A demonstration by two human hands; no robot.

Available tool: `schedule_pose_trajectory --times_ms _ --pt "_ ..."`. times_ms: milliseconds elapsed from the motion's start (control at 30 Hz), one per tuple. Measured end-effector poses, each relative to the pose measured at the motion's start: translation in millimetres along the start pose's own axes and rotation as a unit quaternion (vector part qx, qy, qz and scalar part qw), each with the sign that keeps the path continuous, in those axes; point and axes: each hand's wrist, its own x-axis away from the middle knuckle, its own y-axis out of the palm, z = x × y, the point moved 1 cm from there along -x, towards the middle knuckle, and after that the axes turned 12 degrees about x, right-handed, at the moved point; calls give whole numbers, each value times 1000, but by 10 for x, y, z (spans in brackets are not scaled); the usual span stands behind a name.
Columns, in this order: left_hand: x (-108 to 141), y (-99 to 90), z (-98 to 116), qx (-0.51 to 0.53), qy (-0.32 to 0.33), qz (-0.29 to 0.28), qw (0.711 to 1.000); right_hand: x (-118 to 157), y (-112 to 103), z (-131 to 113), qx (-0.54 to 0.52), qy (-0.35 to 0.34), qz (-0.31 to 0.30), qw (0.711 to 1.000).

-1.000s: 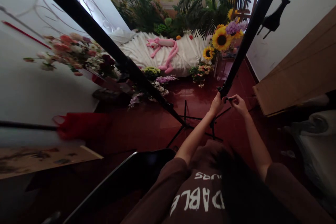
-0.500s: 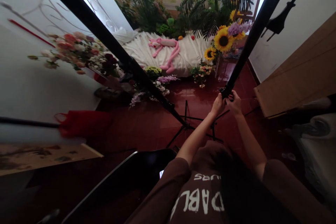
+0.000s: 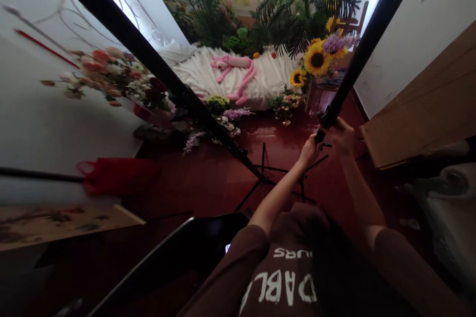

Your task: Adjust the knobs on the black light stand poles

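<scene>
Left hand [image 3: 309, 151] clasped black pole [image 3: 367, 44]; right hand [image 3: 342, 136] too blurred to tell its grip. Collar [image 3: 329, 118], if loose, risked black pole sliding onto left hand.

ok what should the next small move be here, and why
Probably bring the right hand down to the small knob and check it's snug: neither hand covers the knob, the left hand grips the black stand beside it, and the right is just above. Whether the knob is loose can't be seen.
</scene>
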Motion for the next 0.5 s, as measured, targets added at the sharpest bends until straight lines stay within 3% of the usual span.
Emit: schedule_pose_trajectory --times_ms 100,200,500 --pt "3 2 1 6 0 3 1000 -193 -103 -228 -24 -99 90 991" --pt "-1 13 -2 9 1 10 1000 -301 -148 -328 -21 -151 93 984" --pt "-1 20 25 9 -2 15 1000 -278 -169 -302 -17 -147 64 987"
